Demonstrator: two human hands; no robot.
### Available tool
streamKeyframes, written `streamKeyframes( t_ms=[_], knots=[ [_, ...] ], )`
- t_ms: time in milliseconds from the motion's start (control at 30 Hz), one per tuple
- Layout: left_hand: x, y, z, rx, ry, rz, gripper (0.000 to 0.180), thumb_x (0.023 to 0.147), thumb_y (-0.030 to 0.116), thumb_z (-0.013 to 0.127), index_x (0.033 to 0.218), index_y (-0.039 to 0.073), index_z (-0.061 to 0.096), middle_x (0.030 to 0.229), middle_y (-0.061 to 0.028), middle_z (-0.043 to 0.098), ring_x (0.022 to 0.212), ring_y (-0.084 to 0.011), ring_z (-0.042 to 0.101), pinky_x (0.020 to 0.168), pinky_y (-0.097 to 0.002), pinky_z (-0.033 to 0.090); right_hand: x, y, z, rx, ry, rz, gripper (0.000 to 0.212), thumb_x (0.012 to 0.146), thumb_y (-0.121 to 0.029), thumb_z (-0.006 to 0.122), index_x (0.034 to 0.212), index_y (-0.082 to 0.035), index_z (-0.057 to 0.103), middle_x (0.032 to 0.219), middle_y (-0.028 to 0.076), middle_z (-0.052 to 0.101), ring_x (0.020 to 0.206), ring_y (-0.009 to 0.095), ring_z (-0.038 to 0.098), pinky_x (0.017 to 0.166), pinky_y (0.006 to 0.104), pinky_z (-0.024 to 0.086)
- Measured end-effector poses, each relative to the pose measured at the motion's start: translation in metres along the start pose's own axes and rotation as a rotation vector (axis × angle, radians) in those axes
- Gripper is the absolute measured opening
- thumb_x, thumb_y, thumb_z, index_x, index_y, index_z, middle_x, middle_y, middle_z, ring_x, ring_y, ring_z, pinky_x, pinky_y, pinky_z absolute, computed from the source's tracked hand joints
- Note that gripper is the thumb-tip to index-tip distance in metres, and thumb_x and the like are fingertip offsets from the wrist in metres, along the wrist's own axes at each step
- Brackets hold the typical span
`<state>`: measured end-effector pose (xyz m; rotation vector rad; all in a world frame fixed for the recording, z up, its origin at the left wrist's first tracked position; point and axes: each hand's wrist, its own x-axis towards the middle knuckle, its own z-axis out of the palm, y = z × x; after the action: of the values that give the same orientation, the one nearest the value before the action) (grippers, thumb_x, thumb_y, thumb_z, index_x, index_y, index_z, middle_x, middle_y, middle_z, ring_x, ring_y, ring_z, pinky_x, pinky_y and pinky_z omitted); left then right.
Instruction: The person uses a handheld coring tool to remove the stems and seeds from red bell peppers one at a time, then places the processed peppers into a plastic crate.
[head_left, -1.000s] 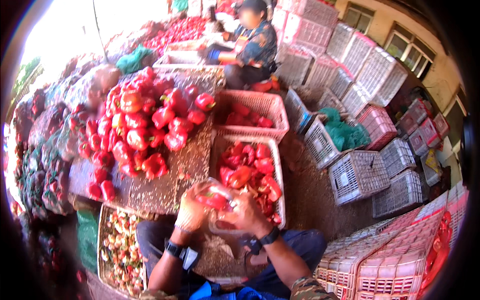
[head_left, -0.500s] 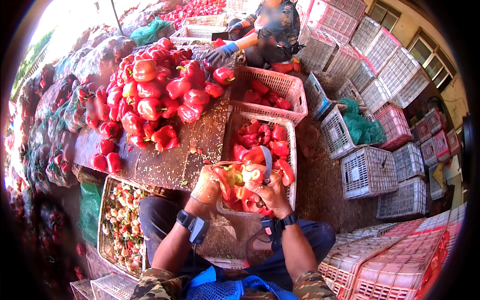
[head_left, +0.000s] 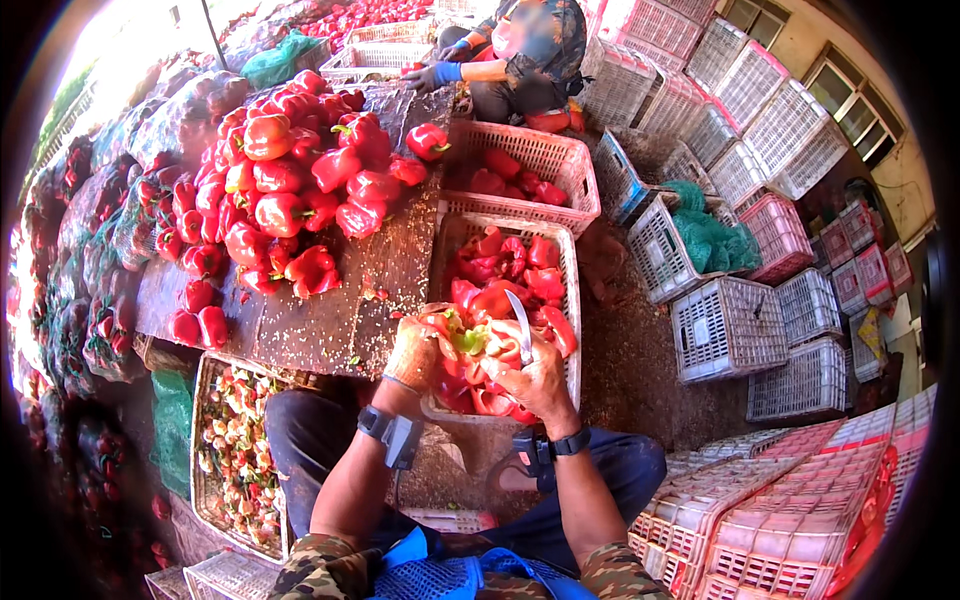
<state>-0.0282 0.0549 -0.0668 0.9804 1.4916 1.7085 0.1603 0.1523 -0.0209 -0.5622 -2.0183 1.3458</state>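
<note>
My left hand (head_left: pixel 412 357) is closed around a cut-open red bell pepper (head_left: pixel 466 341), its pale green inside showing. My right hand (head_left: pixel 540 382) grips a small knife with a curved blade (head_left: pixel 520 322), the blade standing up beside the pepper. The knife's handle is mostly hidden in the fingers. Both hands are over a pale plastic crate (head_left: pixel 574 300) of red pepper pieces. Left of it, a heap of whole red bell peppers (head_left: pixel 285 180) lies on a wooden board (head_left: pixel 330 325) scattered with seeds.
A crate (head_left: pixel 197 440) of pepper cores and stems stands by my left knee. Beyond my crate is a pink crate (head_left: pixel 560 215) with red peppers. A co-worker in blue-cuffed gloves (head_left: pixel 437 76) sits past it. Stacked crates (head_left: pixel 730 330) line the right; netted pepper sacks (head_left: pixel 90 230) fill the left.
The co-worker's gloved hand has drawn back from the pepper heap toward their body. My knife blade has tilted leftward at its tip, and my hands stay together at the pepper. The view shifts slightly.
</note>
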Motion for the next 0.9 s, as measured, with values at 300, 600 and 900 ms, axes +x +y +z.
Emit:
streamKeyframes(
  t_ms=[300, 600, 900],
  knots=[
    [-0.002, 0.000, -0.024, -0.313, -0.104, -0.205, 0.028, 0.095, 0.025, 0.065, 0.106, 0.000, 0.069, 0.101, -0.0131, 0.072, 0.091, -0.0226, 0.069, 0.084, -0.0367, 0.057, 0.022, -0.011, 0.002, -0.446, -0.178, -0.165, 0.054, 0.081, -0.022, 0.082, 0.128, -0.002, 0.065, 0.114, 0.024, 0.068, 0.106, 0.038, 0.068, 0.090, 0.0443, 0.055],
    [0.002, -0.091, -0.134, -0.993, 0.211, -0.251, 0.029, 0.107, 0.025, 0.042, 0.113, 0.003, 0.059, 0.109, -0.0138, 0.065, 0.103, -0.0305, 0.064, 0.095, -0.0476, 0.053, 0.076, 0.030, 0.108, -0.257, -0.288, -0.049, 0.037, 0.088, -0.022, 0.071, 0.122, -0.008, 0.069, 0.096, 0.022, 0.073, 0.090, 0.037, 0.073, 0.078, 0.0436, 0.059],
    [-0.014, -0.063, -0.215, -0.082, 0.518, 0.026, 0.019, 0.099, 0.006, 0.054, 0.114, -0.003, 0.061, 0.091, -0.0123, 0.069, 0.071, -0.0202, 0.067, 0.061, -0.0283, 0.054, 0.094, 0.098, 0.217, -0.487, -0.179, 0.119, 0.049, 0.088, -0.033, 0.071, 0.132, -0.013, 0.065, 0.086, 0.020, 0.074, 0.081, 0.039, 0.072, 0.074, 0.0506, 0.058]
  ],
)
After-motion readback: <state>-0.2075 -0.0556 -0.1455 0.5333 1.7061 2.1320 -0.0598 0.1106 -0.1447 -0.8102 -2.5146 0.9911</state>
